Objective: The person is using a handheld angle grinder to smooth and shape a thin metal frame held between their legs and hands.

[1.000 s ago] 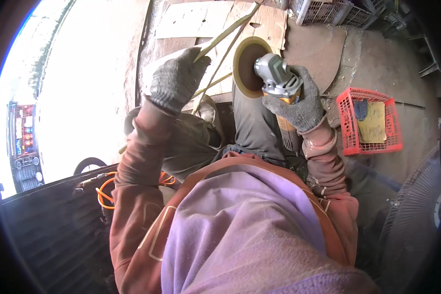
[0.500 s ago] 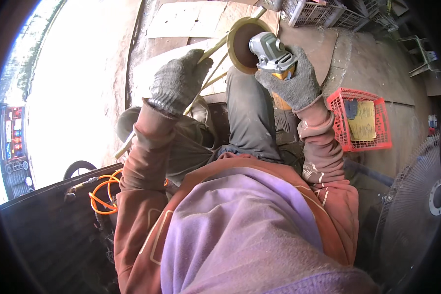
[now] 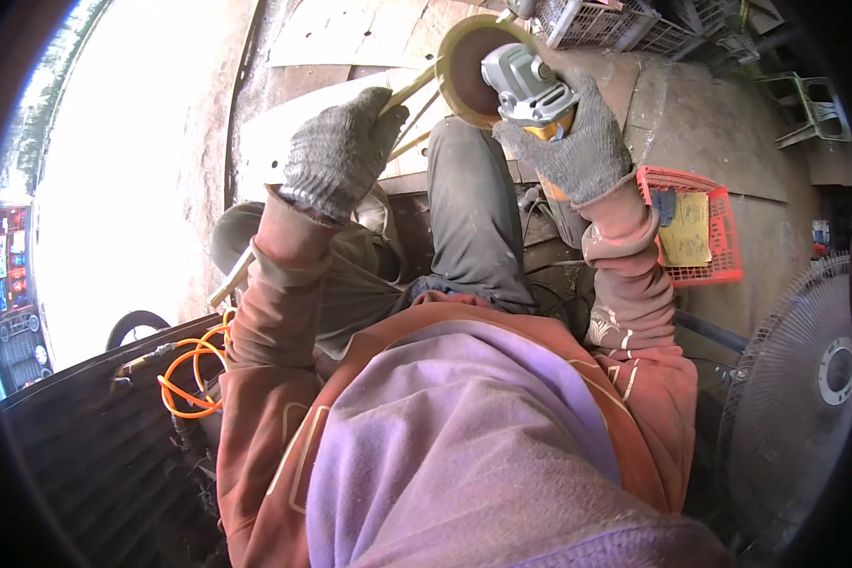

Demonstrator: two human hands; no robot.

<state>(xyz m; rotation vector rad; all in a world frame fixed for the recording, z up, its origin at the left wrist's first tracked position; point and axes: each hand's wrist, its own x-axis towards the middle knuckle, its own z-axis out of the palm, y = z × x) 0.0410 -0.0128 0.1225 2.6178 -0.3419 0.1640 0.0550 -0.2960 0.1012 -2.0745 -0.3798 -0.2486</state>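
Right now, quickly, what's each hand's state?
Left gray-gloved hand: closed, holding a long yellowish strip.
Right gray-gloved hand: closed, holding a silver-and-orange angle grinder.

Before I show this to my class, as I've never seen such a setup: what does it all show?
There is no robot here. The view comes from a head-worn camera looking down; its wide lens bends straight edges. The left hand, in a grey knitted glove, grips a long, thin, yellowish strip. The right hand, in a matching glove, holds a silver-and-orange angle grinder with a round, brown, yellow-rimmed disc. The strip reaches the disc's rim in this view; whether they touch is unclear. On the floor are pale flat sheets and a red plastic mesh basket.
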